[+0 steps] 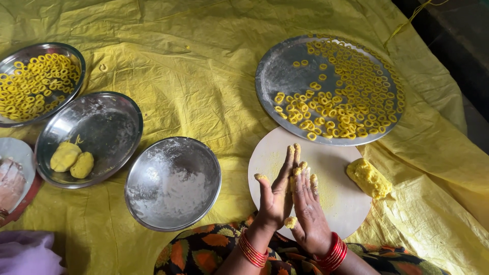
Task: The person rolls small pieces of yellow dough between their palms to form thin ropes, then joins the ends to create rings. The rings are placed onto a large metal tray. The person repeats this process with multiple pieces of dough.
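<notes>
Two hands pressed palm to palm above the round board (326, 198), fingers straight and pointing away from the body. Left hand (276, 196) and right hand (308, 203) are flat, not curled; a small bit of yellow dough (290, 222) shows between the palms near the wrists, and dough crumbs stick to the fingertips (297, 147). Red bangles on both wrists.

Relative to the board:
- dough lump (369, 178) lies on its right edge, clear of the hands.
- big steel tray (277, 76) of small yellow rings (351, 97) just beyond it, overlapping its far rim.
- floured steel bowl (173, 183) just to its left.
- further left, a steel plate (107, 127) with two dough balls (71, 160).
- far left, another plate (61, 51) of rings.

All sits on a yellow sheet (193, 66). Another person's hand (10, 186) at the far left edge.
</notes>
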